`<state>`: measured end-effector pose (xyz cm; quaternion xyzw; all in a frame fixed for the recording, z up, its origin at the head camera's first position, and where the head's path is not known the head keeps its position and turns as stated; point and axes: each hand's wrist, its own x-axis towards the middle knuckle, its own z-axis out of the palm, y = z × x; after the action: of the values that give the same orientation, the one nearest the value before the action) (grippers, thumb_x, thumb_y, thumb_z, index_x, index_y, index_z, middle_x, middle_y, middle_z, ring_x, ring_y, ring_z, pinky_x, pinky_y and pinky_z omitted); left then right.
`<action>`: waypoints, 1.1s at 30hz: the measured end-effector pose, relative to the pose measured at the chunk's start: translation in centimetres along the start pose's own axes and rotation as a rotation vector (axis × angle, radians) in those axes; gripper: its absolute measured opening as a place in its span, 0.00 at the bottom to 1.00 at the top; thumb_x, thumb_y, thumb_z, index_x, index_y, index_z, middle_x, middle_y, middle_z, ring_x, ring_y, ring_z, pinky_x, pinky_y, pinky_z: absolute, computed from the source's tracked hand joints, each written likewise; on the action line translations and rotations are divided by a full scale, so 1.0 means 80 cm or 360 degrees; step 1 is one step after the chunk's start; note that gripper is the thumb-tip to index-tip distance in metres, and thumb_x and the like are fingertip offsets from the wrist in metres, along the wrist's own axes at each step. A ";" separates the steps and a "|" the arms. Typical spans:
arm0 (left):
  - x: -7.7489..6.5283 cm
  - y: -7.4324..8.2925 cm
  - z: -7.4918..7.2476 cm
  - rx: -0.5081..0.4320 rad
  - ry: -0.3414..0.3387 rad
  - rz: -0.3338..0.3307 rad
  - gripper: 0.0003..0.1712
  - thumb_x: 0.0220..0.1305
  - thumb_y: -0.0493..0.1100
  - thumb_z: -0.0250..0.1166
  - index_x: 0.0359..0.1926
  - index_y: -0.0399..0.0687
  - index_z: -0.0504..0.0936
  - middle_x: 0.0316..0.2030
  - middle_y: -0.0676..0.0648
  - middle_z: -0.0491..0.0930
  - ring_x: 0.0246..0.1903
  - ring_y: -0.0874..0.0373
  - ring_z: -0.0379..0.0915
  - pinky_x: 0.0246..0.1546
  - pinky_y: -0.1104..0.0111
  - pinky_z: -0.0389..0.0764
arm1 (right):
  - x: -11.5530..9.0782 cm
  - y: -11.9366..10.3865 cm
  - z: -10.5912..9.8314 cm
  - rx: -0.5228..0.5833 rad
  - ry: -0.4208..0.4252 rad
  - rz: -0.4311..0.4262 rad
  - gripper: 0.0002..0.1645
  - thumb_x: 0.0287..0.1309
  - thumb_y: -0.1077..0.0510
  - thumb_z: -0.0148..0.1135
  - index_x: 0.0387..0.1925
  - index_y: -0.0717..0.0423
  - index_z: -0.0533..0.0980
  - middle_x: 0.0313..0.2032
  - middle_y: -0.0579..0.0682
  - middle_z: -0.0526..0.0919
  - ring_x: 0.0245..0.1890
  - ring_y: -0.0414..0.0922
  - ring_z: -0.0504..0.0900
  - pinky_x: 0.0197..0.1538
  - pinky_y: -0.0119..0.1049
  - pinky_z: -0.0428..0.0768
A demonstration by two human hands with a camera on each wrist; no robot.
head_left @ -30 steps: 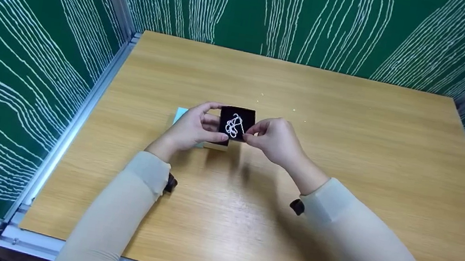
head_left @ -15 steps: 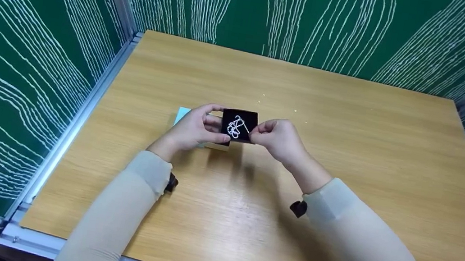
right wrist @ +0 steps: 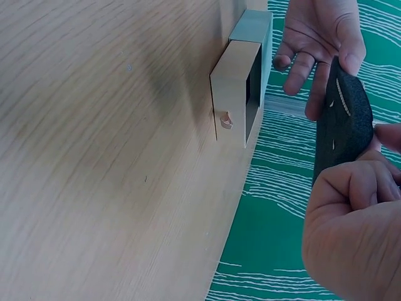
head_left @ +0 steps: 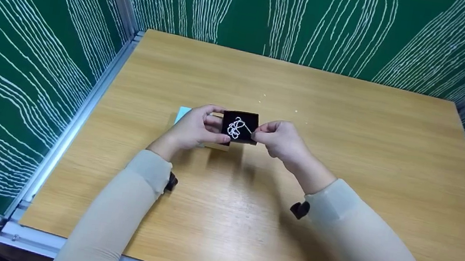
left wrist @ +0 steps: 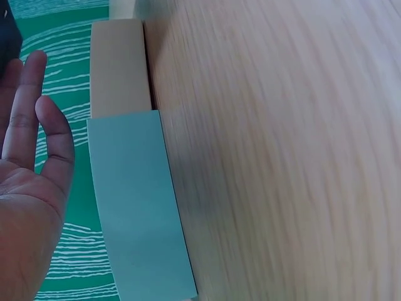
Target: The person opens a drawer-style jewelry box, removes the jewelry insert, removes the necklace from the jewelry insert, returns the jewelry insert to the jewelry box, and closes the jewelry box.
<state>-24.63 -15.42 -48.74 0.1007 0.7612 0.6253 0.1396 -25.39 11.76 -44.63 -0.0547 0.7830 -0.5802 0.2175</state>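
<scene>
While L hand [head_left: 195, 130] opp. R hand [head_left: 280, 139], pad [head_left: 250, 121] betw.

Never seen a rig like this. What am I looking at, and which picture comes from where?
There is no robot here, just a person's two bare hands. The wide picture comes from a camera worn on the head, looking forward and down. The other two come from cameras on the left and right wrists.

On the wooden table lies a teal sleeve with a cream drawer sticking partly out.

The left hand holds a black pad with a silver chain on it. The right hand appears to pinch the chain's end near the pad's edge, though the fingertips hide the exact grip.
</scene>
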 end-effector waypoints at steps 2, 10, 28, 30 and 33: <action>0.000 0.000 0.000 0.0002 0.0001 0.0001 0.44 0.65 0.34 0.84 0.78 0.46 0.75 0.62 0.38 0.92 0.60 0.44 0.92 0.66 0.59 0.90 | 0.000 0.000 0.000 0.0008 -0.0011 0.0001 0.03 0.66 0.64 0.67 0.37 0.58 0.86 0.23 0.39 0.78 0.15 0.32 0.62 0.21 0.25 0.58; 0.001 -0.001 -0.002 0.0002 -0.0004 -0.0009 0.43 0.65 0.34 0.83 0.77 0.45 0.75 0.63 0.38 0.92 0.61 0.43 0.91 0.67 0.58 0.90 | -0.002 0.002 -0.002 0.0077 -0.0068 0.0007 0.04 0.66 0.65 0.66 0.36 0.58 0.85 0.22 0.38 0.78 0.15 0.32 0.60 0.22 0.26 0.57; 0.001 0.001 -0.006 0.0013 0.0024 -0.0008 0.40 0.66 0.35 0.83 0.75 0.42 0.76 0.62 0.38 0.92 0.61 0.44 0.92 0.62 0.63 0.91 | -0.005 0.006 -0.005 0.0154 -0.0111 0.0000 0.08 0.62 0.67 0.61 0.31 0.56 0.84 0.16 0.35 0.65 0.15 0.32 0.57 0.24 0.28 0.53; 0.001 0.001 -0.007 0.0031 0.0039 -0.0019 0.40 0.66 0.36 0.83 0.76 0.42 0.76 0.61 0.38 0.92 0.61 0.45 0.92 0.62 0.62 0.91 | -0.005 0.006 -0.005 0.0159 -0.0122 -0.0006 0.08 0.63 0.67 0.62 0.31 0.56 0.83 0.16 0.35 0.65 0.16 0.32 0.57 0.25 0.28 0.53; 0.001 0.003 -0.009 0.0048 0.0048 -0.0032 0.40 0.67 0.37 0.83 0.76 0.43 0.76 0.61 0.39 0.93 0.61 0.45 0.92 0.64 0.61 0.91 | -0.006 0.007 -0.005 0.0176 -0.0139 -0.0006 0.07 0.63 0.68 0.62 0.31 0.56 0.82 0.17 0.35 0.65 0.16 0.32 0.56 0.25 0.28 0.53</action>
<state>-24.97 -16.00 -48.40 0.0857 0.7734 0.6139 0.1328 -25.04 12.44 -44.91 -0.0694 0.7394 -0.6200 0.2532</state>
